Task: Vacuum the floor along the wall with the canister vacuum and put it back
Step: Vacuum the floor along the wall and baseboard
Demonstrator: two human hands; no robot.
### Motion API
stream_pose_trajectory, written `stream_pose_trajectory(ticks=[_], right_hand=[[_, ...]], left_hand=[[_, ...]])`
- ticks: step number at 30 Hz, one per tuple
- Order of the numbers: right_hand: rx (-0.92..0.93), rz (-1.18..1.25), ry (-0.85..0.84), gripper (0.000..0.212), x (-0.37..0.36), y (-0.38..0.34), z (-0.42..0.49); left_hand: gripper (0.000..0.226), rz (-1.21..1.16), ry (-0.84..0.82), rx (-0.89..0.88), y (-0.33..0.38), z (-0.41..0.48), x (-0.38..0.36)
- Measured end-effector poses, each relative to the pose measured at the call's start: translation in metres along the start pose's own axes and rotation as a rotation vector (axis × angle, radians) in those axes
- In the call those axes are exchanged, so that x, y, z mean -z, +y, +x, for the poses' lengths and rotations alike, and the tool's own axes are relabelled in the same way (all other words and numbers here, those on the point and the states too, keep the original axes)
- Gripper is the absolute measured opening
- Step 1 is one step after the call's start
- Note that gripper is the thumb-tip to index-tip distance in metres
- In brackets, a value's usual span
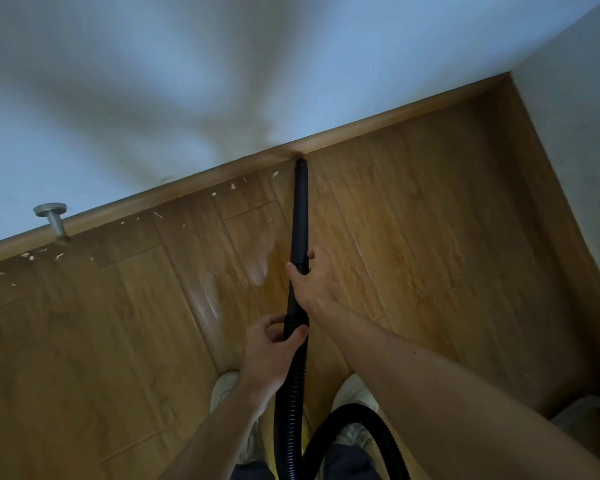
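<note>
down from the head view, both my hands are on the vacuum's black wand (300, 209), which runs straight away from me across the wooden floor (413, 220). my right hand (314, 280) grips the wand about halfway along, its fingers (310, 254) curled round the tube from the right. my left hand (271, 344) holds it lower, where the wand joins the ribbed black hose (290, 403), thumb and fingers wrapped round that joint. neither hand is slack; both are closed on the tube.

the nozzle (300, 164) at the far end sits down at the floor, right against the wooden skirting board (187, 187) at the foot of the pale wall (153, 81). just left of the nozzle, small pale scraps (232, 186) lie scattered on the floor along the skirting, trailing off toward a metal door stop (54, 216) that sticks out near the base of the wall. to the right of the nozzle the boards look bare up to the corner, where a side wall (568, 98) meets the first.

the hose drops between my light shoes (224, 386) and loops round to the right at the bottom edge.
</note>
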State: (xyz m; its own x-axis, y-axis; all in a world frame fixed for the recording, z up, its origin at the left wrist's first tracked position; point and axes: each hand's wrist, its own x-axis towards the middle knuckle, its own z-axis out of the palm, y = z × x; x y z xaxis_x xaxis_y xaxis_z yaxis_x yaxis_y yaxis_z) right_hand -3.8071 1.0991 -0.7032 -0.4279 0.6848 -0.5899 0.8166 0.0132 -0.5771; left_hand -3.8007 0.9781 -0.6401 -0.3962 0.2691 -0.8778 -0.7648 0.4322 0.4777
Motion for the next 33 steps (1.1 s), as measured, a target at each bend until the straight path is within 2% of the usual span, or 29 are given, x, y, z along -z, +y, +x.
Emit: stream_pose_trajectory(ticks=[9,16,28,33], right_hand=[[0.016,0.062,-0.015,0.028,-0.026,-0.001,-0.02],[-0.122,0.139,-0.004,0.022,-0.041,-0.006,-0.03],[-0.185,0.123,0.006,0.022,-0.058,0.003,-0.054],[-0.224,0.152,-0.044,0.019,-0.06,0.0,-0.056]], left_hand=[[0.022,-0.052,0.014,0.009,-0.015,-0.008,0.027],[0.024,-0.088,0.011,0.019,-0.017,-0.01,0.046],[0.025,0.02,0.091,-0.029,-0.041,-0.017,0.056],[0.024,0.045,0.166,-0.058,-0.048,-0.023,0.055]])
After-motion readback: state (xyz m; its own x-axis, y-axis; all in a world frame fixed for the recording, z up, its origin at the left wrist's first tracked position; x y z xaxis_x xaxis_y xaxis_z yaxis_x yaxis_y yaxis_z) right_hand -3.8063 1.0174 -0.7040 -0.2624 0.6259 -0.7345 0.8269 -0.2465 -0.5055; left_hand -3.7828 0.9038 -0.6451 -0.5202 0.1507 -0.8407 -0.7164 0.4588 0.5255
